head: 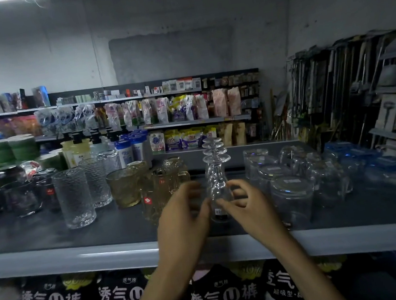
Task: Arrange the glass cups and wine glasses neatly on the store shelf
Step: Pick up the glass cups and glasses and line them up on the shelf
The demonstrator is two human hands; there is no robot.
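The wine glasses [216, 170] are stacked upside down near the shelf [80, 256] front. The bottom one is held by the left hand [183, 219] and right hand [248, 206], fingers curled round it. The stack should be kept straight and moved slowly.

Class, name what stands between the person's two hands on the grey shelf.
The head view shows a tall stack of clear upturned wine glasses between the left hand and right hand.

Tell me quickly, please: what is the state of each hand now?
Left hand: fingers curled round the stack of wine glasses.
Right hand: pinches the same stack low down.
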